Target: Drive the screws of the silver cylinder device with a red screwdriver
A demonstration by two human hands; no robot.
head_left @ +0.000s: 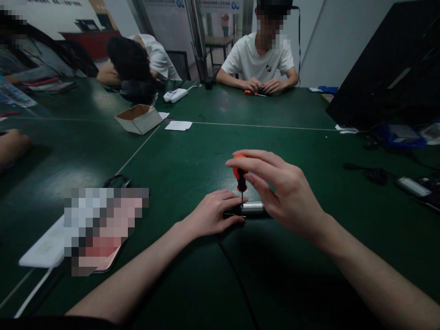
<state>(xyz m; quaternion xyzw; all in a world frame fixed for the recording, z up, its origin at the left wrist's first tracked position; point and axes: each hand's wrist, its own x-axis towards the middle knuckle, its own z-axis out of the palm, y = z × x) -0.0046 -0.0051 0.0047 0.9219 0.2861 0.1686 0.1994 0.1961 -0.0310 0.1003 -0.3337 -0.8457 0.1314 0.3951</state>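
Observation:
An orange and black screwdriver (241, 176) stands upright with its tip on a black and silver cylindrical device (252, 208) lying on the green table. My right hand (280, 188) has its fingers round the top of the screwdriver handle. My left hand (218, 211) holds the black left end of the device between thumb and fingers, against the table. A dark cable (235, 270) runs from near my left hand toward the table's near side. The exact spot under the screwdriver tip is too small to tell.
Phone-like items (110, 229) lie at the left beside a white cable. An open box (139, 120) and paper (178, 125) are farther back. Two people sit across the green table (206, 151). A black panel (385, 64), blue tray (400, 136) and cables are at right.

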